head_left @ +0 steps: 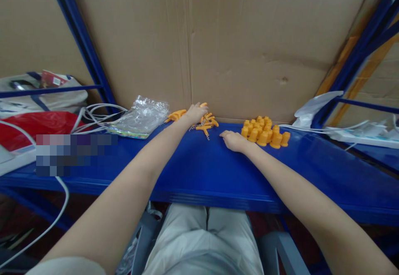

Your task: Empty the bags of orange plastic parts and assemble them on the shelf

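My left hand (197, 112) reaches to the back of the blue table, fingers bent over a pile of orange T-shaped pieces (204, 128) with short metal chains. One orange T-shaped piece (203, 104) shows at its fingertips, and the grip seems closed on it, though the hand partly covers this. More orange pieces (177, 115) lie just left of the wrist. My right hand (233, 141) rests on the table with its fingers curled in and nothing visible in them. Close to its right side, several orange cup-shaped pieces (262, 137) stand in a tight group.
A clear plastic bag (141, 117) lies left of the pile, near white cables (93, 112) and a red bag (40, 127). Cardboard (243, 50) walls off the back. Blue rack posts (84, 46) rise at both sides. At right sits a white power strip (368, 135).
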Motion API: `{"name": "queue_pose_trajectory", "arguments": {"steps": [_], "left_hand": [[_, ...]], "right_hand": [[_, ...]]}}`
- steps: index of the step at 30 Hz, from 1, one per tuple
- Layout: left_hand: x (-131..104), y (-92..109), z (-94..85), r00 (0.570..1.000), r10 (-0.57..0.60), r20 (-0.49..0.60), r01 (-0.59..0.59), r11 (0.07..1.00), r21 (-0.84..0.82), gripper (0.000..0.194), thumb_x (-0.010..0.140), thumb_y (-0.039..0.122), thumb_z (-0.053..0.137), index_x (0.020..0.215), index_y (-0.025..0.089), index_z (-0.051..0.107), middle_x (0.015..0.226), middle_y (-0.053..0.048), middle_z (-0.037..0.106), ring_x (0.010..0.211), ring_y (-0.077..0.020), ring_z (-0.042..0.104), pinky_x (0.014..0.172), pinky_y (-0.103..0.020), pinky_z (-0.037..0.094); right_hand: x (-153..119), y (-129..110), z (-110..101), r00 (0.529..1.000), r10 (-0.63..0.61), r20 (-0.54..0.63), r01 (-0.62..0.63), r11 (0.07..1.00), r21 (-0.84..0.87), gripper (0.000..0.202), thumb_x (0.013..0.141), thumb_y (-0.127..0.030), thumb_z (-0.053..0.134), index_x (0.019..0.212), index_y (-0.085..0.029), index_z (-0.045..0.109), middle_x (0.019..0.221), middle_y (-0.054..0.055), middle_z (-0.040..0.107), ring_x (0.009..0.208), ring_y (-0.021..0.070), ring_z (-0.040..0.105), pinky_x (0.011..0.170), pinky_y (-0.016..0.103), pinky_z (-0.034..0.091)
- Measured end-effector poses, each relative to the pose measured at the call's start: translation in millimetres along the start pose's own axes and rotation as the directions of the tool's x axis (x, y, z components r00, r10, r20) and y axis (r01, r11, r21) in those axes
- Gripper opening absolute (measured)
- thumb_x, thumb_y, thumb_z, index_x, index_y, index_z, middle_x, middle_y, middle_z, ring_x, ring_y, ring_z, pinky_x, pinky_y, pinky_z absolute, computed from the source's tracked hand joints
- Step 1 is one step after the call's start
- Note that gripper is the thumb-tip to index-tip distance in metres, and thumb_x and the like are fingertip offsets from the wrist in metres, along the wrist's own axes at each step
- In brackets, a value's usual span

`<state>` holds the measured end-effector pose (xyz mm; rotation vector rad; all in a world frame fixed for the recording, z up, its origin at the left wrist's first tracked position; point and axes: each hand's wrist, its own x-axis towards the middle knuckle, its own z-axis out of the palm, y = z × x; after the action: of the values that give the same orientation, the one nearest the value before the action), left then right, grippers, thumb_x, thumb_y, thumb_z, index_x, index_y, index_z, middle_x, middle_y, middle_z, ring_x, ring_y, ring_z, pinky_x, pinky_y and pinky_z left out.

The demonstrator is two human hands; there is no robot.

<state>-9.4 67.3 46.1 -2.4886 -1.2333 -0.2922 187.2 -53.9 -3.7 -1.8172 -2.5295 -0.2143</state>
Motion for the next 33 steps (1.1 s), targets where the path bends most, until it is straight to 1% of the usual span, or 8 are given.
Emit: {"name": "queue_pose_trajectory", "arguments": {"steps": [3,8,12,15,19,22,27,33], "left_hand": [[13.2,-3.5,5.8,0.998,0.062,0.007,-0.062,0.998,-0.027,0.046,0.090,0.001,0.044,0.125,0.016,0.069,0.147,-0.013,0.060,0.153,-0.0284,0.033,0.120,-0.044,0.034],[28.7,3.1,13.7,0.993,0.114,-0.034,-0.115,0.993,-0.022,0.045,0.090,0.000,0.042,0.124,0.012,0.069,0.144,-0.016,0.062,0.151,-0.0205,0.037,0.126,-0.040,0.026],[37.0,8.3,21.4,0.991,0.125,-0.054,-0.125,0.992,0.006,0.048,0.087,-0.002,0.043,0.126,0.009,0.069,0.151,-0.020,0.054,0.150,-0.0220,0.040,0.125,-0.040,0.028],[40.3,8.2,28.4,0.991,0.126,-0.043,-0.126,0.992,0.018,0.051,0.087,-0.002,0.042,0.129,0.010,0.068,0.151,-0.018,0.054,0.151,-0.0219,0.037,0.126,-0.041,0.026],[38.4,3.6,37.3,0.998,0.064,0.006,-0.064,0.998,0.012,0.051,0.089,-0.002,0.039,0.130,0.010,0.068,0.155,-0.018,0.050,0.155,-0.0260,0.029,0.127,-0.046,0.023],[34.3,-1.0,40.7,0.999,0.022,0.030,-0.022,1.000,0.001,0.055,0.090,-0.001,0.038,0.134,0.014,0.066,0.158,-0.016,0.046,0.155,-0.0271,0.029,0.126,-0.050,0.024],[30.2,-2.6,36.2,0.998,0.028,0.052,-0.028,1.000,0.001,0.056,0.091,0.000,0.040,0.136,0.021,0.066,0.157,-0.011,0.050,0.154,-0.0249,0.031,0.126,-0.053,0.022],[31.3,7.0,21.2,0.993,0.108,0.044,-0.112,0.990,0.085,0.060,0.088,-0.002,0.041,0.140,0.019,0.061,0.159,-0.013,0.046,0.155,-0.0254,0.029,0.126,-0.058,0.020]], "right_hand": [[-0.8,-0.6,-1.2,1.000,-0.001,0.011,0.001,1.000,-0.009,0.052,0.097,-0.012,0.033,0.141,-0.018,0.058,0.146,0.014,0.059,0.131,0.0282,0.058,0.103,0.042,0.050],[-1.5,-1.2,-1.9,1.000,-0.006,0.014,0.006,1.000,0.013,0.051,0.097,-0.011,0.033,0.141,-0.016,0.059,0.147,0.017,0.057,0.132,0.0299,0.058,0.104,0.045,0.050],[-1.6,-1.7,-3.3,0.999,-0.007,0.031,0.006,1.000,0.015,0.052,0.097,-0.011,0.032,0.142,-0.014,0.058,0.149,0.017,0.056,0.134,0.0302,0.057,0.105,0.045,0.049],[-1.7,-2.3,-5.4,0.999,-0.008,0.046,0.007,1.000,0.010,0.051,0.097,-0.010,0.032,0.141,-0.015,0.058,0.148,0.016,0.057,0.134,0.0300,0.057,0.106,0.045,0.049],[-2.0,-2.9,-7.0,0.999,-0.010,0.051,0.009,1.000,0.009,0.051,0.098,-0.011,0.031,0.141,-0.014,0.058,0.148,0.017,0.057,0.133,0.0310,0.057,0.105,0.046,0.049],[-2.0,-2.7,-6.4,0.999,-0.008,0.046,0.008,1.000,0.012,0.052,0.097,-0.011,0.031,0.142,-0.015,0.057,0.150,0.016,0.056,0.135,0.0300,0.056,0.106,0.045,0.049],[-0.7,-1.2,-4.0,0.999,-0.009,0.048,0.008,1.000,0.018,0.051,0.097,-0.011,0.032,0.142,-0.015,0.058,0.149,0.016,0.057,0.134,0.0295,0.056,0.105,0.044,0.049],[0.0,-0.9,-3.6,0.999,-0.009,0.038,0.008,1.000,0.025,0.050,0.097,-0.012,0.033,0.140,-0.015,0.060,0.147,0.016,0.058,0.133,0.0298,0.057,0.105,0.044,0.049]]}}
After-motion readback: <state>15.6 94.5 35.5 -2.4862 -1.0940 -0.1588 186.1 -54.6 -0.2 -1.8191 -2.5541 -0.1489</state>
